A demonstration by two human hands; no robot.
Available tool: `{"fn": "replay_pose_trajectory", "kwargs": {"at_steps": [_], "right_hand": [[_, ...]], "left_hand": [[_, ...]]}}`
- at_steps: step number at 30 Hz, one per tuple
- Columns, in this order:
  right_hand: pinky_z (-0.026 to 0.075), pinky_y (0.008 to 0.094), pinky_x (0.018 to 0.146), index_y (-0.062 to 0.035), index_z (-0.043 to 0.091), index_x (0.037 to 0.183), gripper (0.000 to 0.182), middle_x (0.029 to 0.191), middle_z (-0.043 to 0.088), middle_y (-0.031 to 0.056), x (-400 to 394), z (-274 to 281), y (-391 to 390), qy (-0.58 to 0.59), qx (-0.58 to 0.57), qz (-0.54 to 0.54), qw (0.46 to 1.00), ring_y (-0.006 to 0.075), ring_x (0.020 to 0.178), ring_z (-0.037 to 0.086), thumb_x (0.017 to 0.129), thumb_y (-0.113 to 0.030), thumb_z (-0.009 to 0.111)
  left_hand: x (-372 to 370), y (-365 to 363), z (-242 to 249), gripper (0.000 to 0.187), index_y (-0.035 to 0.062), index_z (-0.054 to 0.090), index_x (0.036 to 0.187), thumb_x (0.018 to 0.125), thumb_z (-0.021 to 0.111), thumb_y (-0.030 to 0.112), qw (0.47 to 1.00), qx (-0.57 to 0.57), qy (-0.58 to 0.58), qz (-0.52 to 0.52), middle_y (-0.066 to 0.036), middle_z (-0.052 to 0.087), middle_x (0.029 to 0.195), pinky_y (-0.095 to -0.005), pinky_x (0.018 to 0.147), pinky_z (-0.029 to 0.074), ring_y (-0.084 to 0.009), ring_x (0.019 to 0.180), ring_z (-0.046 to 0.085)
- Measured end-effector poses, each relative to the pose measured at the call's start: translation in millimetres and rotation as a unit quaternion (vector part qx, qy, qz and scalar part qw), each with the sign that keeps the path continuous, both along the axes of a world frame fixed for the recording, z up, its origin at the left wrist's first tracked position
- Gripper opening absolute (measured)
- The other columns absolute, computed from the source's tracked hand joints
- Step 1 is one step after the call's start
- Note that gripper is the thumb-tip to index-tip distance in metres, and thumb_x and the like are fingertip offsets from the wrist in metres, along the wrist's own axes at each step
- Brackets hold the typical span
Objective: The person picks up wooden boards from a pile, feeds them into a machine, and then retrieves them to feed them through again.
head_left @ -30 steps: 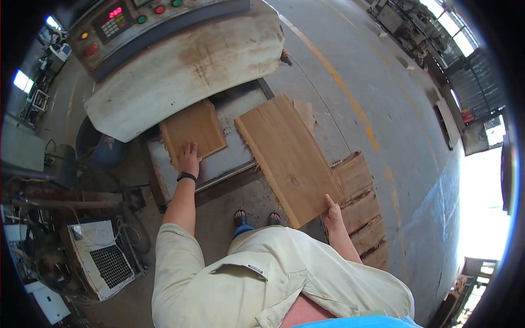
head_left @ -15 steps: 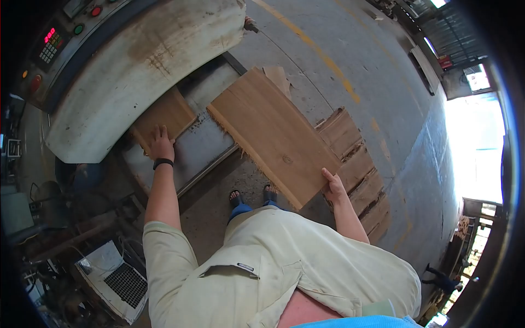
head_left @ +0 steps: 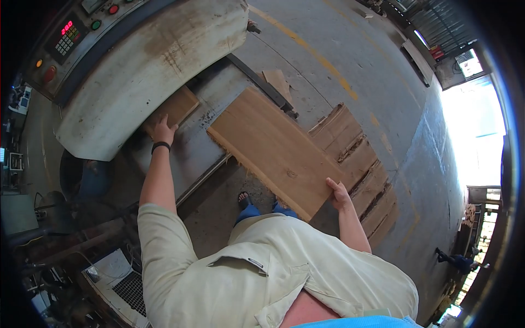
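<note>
A wide wooden board with one rough, splintered edge slants across in front of me. My right hand grips its near right end, thumb on top and the other fingers hidden beneath. The board's far end lies over the metal machine table. My left hand rests with fingers stretched out on a second wooden board, which lies on that table. Much of this second board is hidden under the machine's pale curved hood.
A control panel with a red digital display and buttons tops the machine at upper left. Several rough-edged boards are stacked at my right. A white grated box stands at lower left. A distant person is at far right.
My left hand and the second board have moved further under the hood, so less of that board shows. The wide board's far end has come lower, uncovering the table's far edge.
</note>
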State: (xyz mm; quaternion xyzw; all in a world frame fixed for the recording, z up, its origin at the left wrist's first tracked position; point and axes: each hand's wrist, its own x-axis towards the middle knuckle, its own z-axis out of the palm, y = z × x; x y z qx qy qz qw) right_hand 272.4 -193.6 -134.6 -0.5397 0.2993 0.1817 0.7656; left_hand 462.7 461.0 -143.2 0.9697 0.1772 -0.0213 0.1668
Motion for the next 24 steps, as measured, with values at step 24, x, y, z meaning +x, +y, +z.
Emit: {"fn": "replay_pose_trajectory", "kwargs": {"at_steps": [24], "right_hand": [[0.056, 0.0441, 0.09, 0.0014, 0.052, 0.126, 0.047, 0.117, 0.062, 0.0166, 23.4, -42.0, 199.9, 0.068, 0.144, 0.287, 0.945, 0.0297, 0.108, 0.063, 0.091, -0.026, 0.069]], "left_hand": [[-262.9, -297.6, 33.8, 0.091, 0.0085, 0.036, 0.149, 0.075, 0.08, 0.04, 0.983, 0.084, 0.069, -0.147, -0.014, 0.03, 0.157, -0.0468, 0.115, 0.032, -0.0379, 0.143, 0.03]]}}
